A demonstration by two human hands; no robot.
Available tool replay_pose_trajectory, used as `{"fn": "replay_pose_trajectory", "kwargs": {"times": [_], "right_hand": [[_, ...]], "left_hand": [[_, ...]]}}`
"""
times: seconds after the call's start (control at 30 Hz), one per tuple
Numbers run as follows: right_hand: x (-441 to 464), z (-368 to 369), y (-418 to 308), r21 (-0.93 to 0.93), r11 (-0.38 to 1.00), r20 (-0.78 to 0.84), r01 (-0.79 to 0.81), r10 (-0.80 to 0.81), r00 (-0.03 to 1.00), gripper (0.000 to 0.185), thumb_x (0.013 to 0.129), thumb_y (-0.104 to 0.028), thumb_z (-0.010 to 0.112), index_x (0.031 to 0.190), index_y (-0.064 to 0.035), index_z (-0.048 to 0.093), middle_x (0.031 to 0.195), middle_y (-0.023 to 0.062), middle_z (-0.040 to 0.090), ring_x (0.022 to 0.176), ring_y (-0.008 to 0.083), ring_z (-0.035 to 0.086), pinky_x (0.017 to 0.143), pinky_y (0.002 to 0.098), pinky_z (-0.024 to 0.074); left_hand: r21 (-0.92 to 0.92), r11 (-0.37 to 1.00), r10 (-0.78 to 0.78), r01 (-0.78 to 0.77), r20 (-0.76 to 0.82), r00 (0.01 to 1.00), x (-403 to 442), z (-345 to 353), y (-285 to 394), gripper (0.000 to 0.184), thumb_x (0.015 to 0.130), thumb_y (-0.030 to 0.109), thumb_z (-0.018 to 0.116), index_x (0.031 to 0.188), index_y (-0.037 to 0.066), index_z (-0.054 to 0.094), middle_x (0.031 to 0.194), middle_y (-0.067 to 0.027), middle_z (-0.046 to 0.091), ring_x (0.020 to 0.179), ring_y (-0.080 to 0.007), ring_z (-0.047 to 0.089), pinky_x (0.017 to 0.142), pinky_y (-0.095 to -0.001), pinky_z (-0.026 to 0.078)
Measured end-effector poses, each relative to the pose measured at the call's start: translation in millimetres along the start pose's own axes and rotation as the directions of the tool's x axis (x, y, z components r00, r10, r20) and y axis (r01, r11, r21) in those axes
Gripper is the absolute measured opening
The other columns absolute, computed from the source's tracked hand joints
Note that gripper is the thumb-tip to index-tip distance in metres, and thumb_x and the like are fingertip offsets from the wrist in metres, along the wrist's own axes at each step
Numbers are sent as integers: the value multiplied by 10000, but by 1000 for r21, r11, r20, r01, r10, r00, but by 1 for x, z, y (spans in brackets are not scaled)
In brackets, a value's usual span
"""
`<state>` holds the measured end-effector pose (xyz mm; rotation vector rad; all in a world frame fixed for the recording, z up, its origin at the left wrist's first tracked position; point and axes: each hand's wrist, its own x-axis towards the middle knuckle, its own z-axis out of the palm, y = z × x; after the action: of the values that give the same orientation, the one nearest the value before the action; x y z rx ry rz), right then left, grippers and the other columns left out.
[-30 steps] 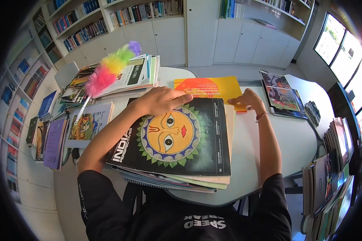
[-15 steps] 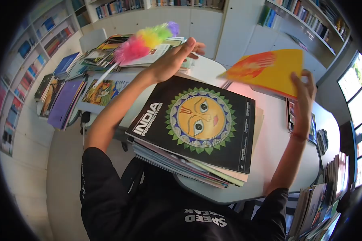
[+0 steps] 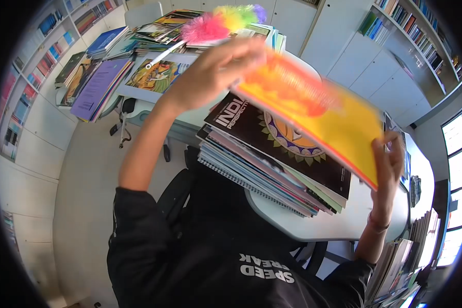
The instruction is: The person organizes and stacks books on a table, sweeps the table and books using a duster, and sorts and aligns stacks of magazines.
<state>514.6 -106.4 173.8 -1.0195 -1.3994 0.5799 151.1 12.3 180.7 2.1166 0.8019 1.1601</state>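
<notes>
A yellow booklet (image 3: 344,128) with an orange-red print hangs tilted in the air, somewhat blurred. Its right end is gripped by my right hand (image 3: 387,156). At its upper left corner is my left hand (image 3: 215,72), smeared by motion, with the fingers against the edge. Below the booklet lies a black India Perspectives magazine (image 3: 246,126), its sun-face picture partly covered. The magazine rests on top of a stack of magazines and spiral-bound books (image 3: 256,177) near the table's front edge.
A rainbow duster (image 3: 210,28) lies over magazines at the back. Purple booklets (image 3: 100,87) and a blue book (image 3: 107,40) are at the left. More magazines (image 3: 395,262) stand at the lower right. The table's front edge (image 3: 292,233) curves round the stack. Bookshelves line the walls.
The yellow booklet has been lifted off the table and brought over the black magazine. My left hand has left the stack and reached the booklet's corner. The view has swung right.
</notes>
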Motion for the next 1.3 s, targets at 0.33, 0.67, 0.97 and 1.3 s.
{"fn": "replay_pose_trajectory", "kwargs": {"times": [0.33,0.67,0.97,1.3], "right_hand": [[-18,-74,99,-100,945,-52,-311,308,950,534,1078,-582,426,1179,-86,596,884,59,647,713,102,562,593,271,425],[-51,-18,170,631,597,385,-496,314,868,615,1027,-566,536,1425,-98,545,1317,142,653,1182,227,636,931,433,543],[-76,-1,143,561,723,446,-404,147,883,632,968,-524,650,1447,-128,534,1349,125,646,1226,278,625,987,503,539],[-61,11,146,583,743,427,-328,64,902,697,903,-476,775,1470,-161,521,1385,106,637,1276,335,613,1050,581,535]], "left_hand": [[-44,999,-13,0,-289,957,-137,30,-13,790,851,386,798,1459,7,464,1511,-194,504,1375,-353,501,1155,-475,369],[444,891,349,-98,-530,773,-178,153,-26,867,820,634,723,1442,86,470,1621,-244,298,1538,-405,198,1270,-567,51],[706,707,526,-34,-494,693,-140,200,-36,608,903,669,606,1351,258,618,1580,-127,448,1535,-369,241,1235,-637,-19],[677,735,496,-40,-496,713,-125,188,-48,620,910,713,562,1331,262,631,1558,-102,478,1501,-354,304,1224,-630,33]]}}
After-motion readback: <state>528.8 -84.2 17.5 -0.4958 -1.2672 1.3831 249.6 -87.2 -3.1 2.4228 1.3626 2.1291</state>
